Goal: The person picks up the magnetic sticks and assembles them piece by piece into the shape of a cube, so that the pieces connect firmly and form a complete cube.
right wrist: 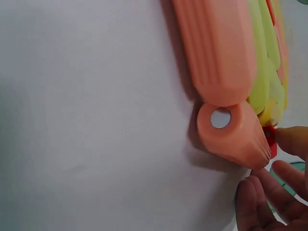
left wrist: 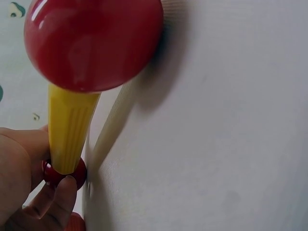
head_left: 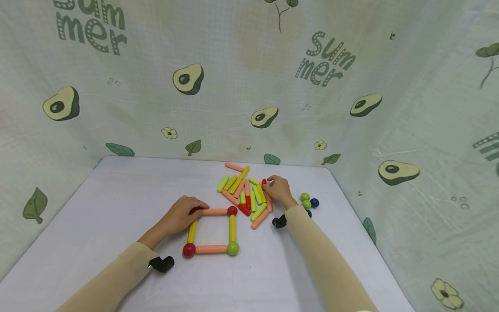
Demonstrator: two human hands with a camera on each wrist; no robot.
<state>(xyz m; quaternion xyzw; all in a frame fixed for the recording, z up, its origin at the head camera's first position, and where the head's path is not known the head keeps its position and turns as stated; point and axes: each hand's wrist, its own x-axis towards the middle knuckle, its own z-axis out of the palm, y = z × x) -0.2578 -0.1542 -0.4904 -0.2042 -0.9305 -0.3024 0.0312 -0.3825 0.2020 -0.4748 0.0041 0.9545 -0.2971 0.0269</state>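
Asker: ok so where are you at with this?

Me: I'd call it the fetching-parts stage. There's a stick-and-ball square on the desk [head_left: 117, 199]: yellow sticks [head_left: 232, 228] left and right, peach sticks [head_left: 212, 249] near and far. It's got a red ball [head_left: 189, 250] near left, a green ball [head_left: 233, 248] near right and another red one at the far right

Asker: and the far left corner? can't see it from up top

Me: yeah, my left grip [head_left: 185, 213] covers it. From the left wrist you can see a corner ball [left wrist: 81, 171], also red, at the end of the yellow stick, and my thumb and fingers are clamped round it

Asker: what about the other side?

Me: right grip [head_left: 277, 189] is at the right edge of the stick pile [head_left: 253, 195], thumb and fingers together on a red stick [head_left: 264, 181]. Spare balls [head_left: 306, 197], green and blue, sit to the right of that wrist

Asker: so what now?

Me: imo it calls for a clean lift, since that stick's end is right up against a peach one and could drag it along. Left should just keep the square steady meanwhile
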